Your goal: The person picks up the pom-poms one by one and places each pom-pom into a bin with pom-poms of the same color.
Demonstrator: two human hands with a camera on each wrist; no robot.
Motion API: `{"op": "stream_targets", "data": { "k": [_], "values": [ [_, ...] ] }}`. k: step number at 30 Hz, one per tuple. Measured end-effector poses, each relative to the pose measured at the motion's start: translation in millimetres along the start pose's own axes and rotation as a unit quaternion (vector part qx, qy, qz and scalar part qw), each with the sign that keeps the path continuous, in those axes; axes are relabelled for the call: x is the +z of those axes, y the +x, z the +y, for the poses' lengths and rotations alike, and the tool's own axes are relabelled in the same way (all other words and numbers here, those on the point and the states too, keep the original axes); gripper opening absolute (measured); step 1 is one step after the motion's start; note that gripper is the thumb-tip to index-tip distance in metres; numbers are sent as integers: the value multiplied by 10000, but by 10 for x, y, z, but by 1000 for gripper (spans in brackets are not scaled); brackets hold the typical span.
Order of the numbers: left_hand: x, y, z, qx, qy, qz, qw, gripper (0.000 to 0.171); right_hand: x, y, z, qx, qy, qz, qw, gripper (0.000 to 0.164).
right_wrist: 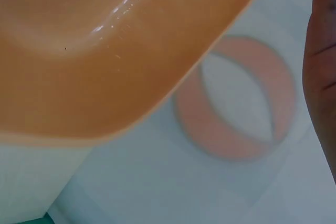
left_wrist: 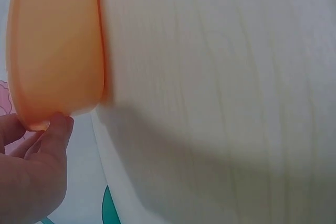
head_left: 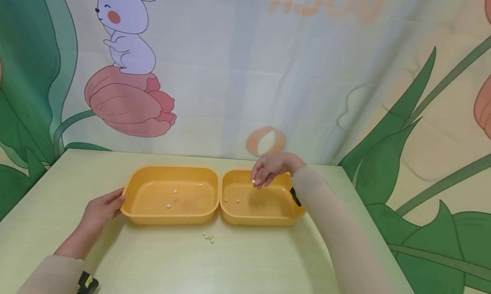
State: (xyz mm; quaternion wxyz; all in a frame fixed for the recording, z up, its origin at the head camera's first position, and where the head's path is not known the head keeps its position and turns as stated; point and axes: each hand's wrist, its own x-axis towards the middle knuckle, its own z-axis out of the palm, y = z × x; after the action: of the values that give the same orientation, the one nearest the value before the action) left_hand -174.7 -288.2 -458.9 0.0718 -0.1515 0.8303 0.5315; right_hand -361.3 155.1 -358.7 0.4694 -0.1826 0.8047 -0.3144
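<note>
My left hand (head_left: 99,211) grips the left end of a larger yellow-orange plastic tray (head_left: 170,220); in the left wrist view its thumb and fingers (left_wrist: 55,137) pinch the rim. Two pale pink beads (head_left: 168,206) lie apart on that tray's floor. Over the smaller tray (head_left: 261,220) to the right, my right hand (head_left: 271,166) pinches a tiny yellow bead (head_left: 253,181) between thumb and fingertip. Two more yellow beads (head_left: 238,201) sit in the left part of this tray. Only an edge of the right hand (right_wrist: 323,77) shows in the right wrist view.
Several pale green and whitish beads (head_left: 206,237) lie in a small group on the table (head_left: 245,264), in front of where the trays meet. Behind the table hangs a printed curtain (head_left: 215,72) with a rabbit and flowers. Both trays stand side by side near its back edge.
</note>
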Motion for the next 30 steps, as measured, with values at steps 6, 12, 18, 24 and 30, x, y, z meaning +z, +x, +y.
{"op": "stream_targets", "data": {
  "k": [6, 12, 18, 24, 30],
  "values": [
    [-1, 1, -14, -6, 16, -19, 10000, 57, -8, 234, 134, 167, 21, 142, 9998, 7],
    [-1, -3, 4, -47, -46, -41, 10000, 57, 79, 430, 317, 491, 171, 250, 9983, 5],
    [-5, -2, -4, 11, -9, -34, 10000, 57, 123, 526, 451, 758, 83, 46, 9971, 11],
    [-35, 2, -14, 27, -9, -28, 10000, 57, 160, 608, 514, 863, 82, -240, 9959, 17],
    [-49, -3, -5, 24, -83, -42, 10000, 58, 240, 631, 560, 883, -80, -202, 9959, 11]
  ]
}}
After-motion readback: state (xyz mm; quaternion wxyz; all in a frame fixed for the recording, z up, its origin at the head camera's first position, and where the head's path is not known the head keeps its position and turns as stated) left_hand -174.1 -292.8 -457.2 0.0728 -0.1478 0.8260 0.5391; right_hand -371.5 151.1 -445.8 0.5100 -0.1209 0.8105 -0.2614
